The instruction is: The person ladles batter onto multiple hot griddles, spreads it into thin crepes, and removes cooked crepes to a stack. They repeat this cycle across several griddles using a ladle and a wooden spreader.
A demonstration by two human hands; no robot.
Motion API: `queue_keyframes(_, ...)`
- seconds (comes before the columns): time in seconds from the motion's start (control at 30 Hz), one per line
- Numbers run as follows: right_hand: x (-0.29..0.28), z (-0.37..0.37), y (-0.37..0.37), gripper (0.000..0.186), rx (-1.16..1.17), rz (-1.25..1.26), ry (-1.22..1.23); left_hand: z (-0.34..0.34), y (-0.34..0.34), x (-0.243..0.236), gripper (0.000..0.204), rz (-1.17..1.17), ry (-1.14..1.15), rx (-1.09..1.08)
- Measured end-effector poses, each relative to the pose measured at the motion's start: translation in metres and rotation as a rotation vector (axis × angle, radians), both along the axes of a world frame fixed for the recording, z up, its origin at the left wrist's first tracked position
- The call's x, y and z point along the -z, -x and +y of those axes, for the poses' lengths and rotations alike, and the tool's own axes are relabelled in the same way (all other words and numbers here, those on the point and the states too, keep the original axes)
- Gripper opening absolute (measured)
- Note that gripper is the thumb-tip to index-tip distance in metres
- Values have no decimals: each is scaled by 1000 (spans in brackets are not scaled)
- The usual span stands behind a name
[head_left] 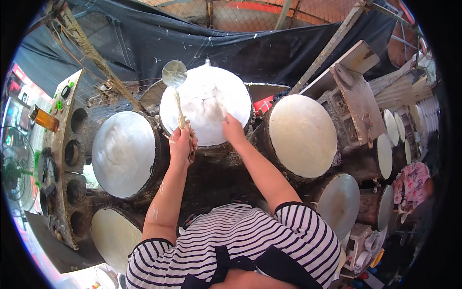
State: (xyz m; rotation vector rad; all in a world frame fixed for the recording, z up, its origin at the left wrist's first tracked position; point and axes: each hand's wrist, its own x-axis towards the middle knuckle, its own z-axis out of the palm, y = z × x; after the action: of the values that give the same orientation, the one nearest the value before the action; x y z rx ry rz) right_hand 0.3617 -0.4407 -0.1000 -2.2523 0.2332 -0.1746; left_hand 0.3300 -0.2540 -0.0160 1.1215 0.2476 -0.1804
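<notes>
My left hand [180, 142] is closed round the batter-coated handle of a metal ladle [174, 73]. The ladle's round bowl points away from me, over the far left rim of the middle round griddle [207, 91]. My right hand [233, 129] is closed above the right part of that griddle. Something thin and blurred shows at its fingertips, too smeared to name. The griddle top is pale silver with darker smudges in its middle. To the right, a griddle bears a smooth cream-coloured batter sheet [303, 135]. The griddle at the left [122, 154] shows a bare silvery top.
Another pale-topped griddle [115, 236] stands near left, and a grey one [338, 202] near right. Further right are several smaller round tops. A board with holes [72, 159] runs along the left, with an amber jar [44, 119] beside it. Dark sheeting [144, 45] hangs behind.
</notes>
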Motion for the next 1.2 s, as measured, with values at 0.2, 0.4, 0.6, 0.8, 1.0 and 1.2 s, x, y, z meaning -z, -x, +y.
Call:
queue_keyframes(0.2,2,-13,-14,43,18,82,22,11,8,8,19,21,8,6)
queue_keyframes(0.4,-10,-10,-14,44,-99,101,-3,14,12,6,18,17,-7,-34)
queue_keyframes(0.6,-14,-40,-41,39,-59,134,79,9,24,0,16,-3,-14,-59)
queue_keyframes(0.8,-9,-1,-23,36,-244,106,4,8,29,3,22,8,-32,-80)
queue_keyframes(1.0,2,-5,2,40,-223,98,6,7,31,-2,21,28,-23,-61)
queue_keyframes(1.2,-16,-29,-14,38,-289,116,20,13,36,-15,20,15,-5,-142)
